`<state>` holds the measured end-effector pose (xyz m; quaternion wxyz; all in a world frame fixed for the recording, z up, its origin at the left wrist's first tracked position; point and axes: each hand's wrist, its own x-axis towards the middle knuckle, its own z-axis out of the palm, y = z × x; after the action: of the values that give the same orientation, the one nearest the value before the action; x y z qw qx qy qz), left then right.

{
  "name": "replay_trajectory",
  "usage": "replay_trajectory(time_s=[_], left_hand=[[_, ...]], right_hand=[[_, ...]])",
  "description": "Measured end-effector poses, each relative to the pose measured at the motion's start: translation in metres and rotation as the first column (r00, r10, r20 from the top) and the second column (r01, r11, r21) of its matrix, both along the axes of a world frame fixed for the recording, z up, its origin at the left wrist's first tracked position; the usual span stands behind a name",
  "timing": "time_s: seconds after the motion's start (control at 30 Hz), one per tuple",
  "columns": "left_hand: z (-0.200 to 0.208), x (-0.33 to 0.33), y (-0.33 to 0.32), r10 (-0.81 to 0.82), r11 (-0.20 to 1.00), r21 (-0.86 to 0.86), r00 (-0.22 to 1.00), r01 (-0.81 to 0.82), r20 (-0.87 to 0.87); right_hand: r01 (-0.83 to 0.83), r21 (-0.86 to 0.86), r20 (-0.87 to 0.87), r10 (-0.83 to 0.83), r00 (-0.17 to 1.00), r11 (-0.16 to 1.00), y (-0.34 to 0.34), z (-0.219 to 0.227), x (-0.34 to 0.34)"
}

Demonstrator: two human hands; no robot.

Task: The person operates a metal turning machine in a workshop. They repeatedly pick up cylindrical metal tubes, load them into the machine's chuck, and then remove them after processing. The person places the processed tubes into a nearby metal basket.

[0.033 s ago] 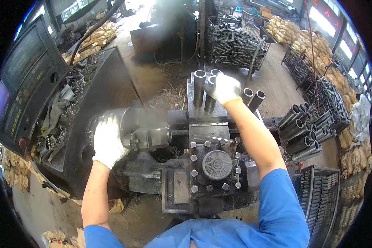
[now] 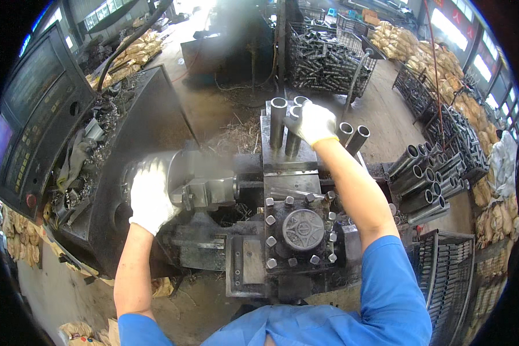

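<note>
My left hand, in a white glove, rests on the round lathe chuck, its fingers laid along the rim. Jaws stick out of the chuck beside that hand. Farther right, my right hand, also gloved, is closed around the top of an upright metal tube. Another tube stands just left of it on the machine's slide, and one more top shows behind. Two tubes stand right of my right wrist. The square tool post, ringed with bolts, sits nearer me.
A control panel rises at the left beside a chip-strewn cover. Many tubes are stacked at the right. Below them stands a rack. Wire bins of metal parts and piled sacks lie beyond.
</note>
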<state>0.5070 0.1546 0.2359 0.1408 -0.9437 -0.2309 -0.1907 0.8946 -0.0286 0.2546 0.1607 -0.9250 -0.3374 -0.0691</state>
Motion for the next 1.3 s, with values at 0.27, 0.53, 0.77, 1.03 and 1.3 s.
replay_trajectory(time_s=[0.27,0.53,0.77,1.03,1.3], left_hand=[[0.089,0.056,0.012,0.054,0.909,-0.287,0.77,-0.301,-0.636],[-0.045,-0.046,-0.106,-0.025,0.948,-0.266,0.876,0.173,0.483],[-0.23,-0.236,-0.156,0.985,0.167,-0.895,-0.095,0.413,0.14],[-0.261,-0.368,-0.101,0.906,0.335,-0.735,-0.417,0.59,0.078],[-0.255,-0.372,-0.087,0.967,0.136,-0.711,-0.248,0.69,-0.056]], right_hand=[[-0.175,-0.722,-0.022,0.23,0.973,0.669,-0.065,-0.024,0.028],[-0.484,-0.476,-0.168,0.465,0.869,0.734,-0.073,-0.026,-0.019],[-0.843,-0.156,-0.371,0.76,0.533,0.515,-0.057,-0.064,-0.027],[-0.884,-0.063,-0.472,0.767,0.435,0.462,-0.04,-0.092,-0.01],[-0.752,-0.347,-0.272,0.708,0.652,0.56,-0.034,-0.097,-0.032]])
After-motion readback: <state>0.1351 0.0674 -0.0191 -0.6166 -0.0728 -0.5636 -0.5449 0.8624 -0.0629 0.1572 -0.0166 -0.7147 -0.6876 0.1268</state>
